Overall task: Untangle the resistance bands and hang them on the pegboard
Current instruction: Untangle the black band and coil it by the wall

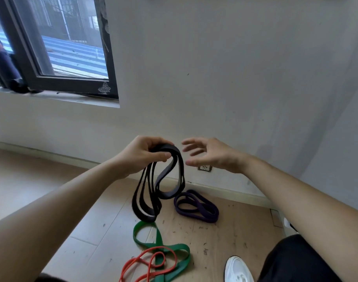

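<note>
Nearest me in the view is the person's left forearm [52,220], reaching up from the bottom corner to the left hand [141,154], and from that hand hangs the black band [143,213], doubled over itself into several loops that dangle in front of the wall, above the other bands. I judge the step in hand to be freeing this one band. To do it well I would keep the top of the coil pinned, take a single outer strand with the free hand and draw it away sideways, letting the loops fall open one at a time rather than tugging the whole bundle tight. The left hand grips the top of the coil, fingers curled over it and the thumb tucked underneath. The right hand [210,153] is just beside the band and not touching it, fingers spread and relaxed, holding nothing. Below, a purple band [196,206] lies folded on the wooden floor [235,231] near the skirting, and a green band [159,241] lies crossed with a thin red band [149,261] closer in, beside a white shoe [238,269]. I can see no pegboard from here.
</note>
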